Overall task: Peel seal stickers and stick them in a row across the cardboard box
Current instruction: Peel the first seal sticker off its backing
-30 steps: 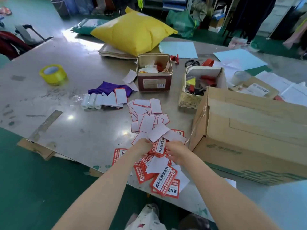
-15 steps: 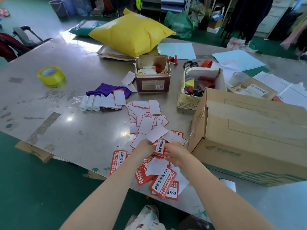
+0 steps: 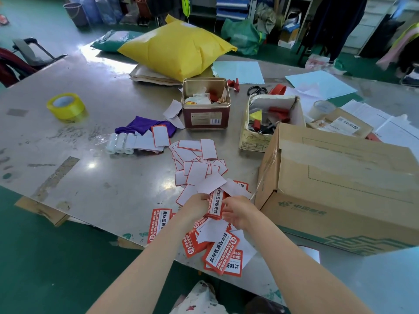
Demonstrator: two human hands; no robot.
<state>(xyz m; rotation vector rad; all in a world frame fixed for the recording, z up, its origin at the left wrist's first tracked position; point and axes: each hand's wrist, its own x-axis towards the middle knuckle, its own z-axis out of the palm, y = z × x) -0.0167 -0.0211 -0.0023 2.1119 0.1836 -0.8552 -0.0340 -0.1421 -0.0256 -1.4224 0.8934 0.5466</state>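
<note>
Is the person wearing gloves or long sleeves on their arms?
No. Both arms are bare up to the frame's edge, with no sleeves showing. The left hand and right hand have no gloves, rings, watch or bracelet that I can see.

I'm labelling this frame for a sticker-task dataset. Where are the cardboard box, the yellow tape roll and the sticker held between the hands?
cardboard box (image 3: 340, 175): head view, on its bare top face.
yellow tape roll (image 3: 66, 106): head view, on its near outer wall.
held seal sticker (image 3: 216, 203): head view, on its printed red face between both hands.
</note>
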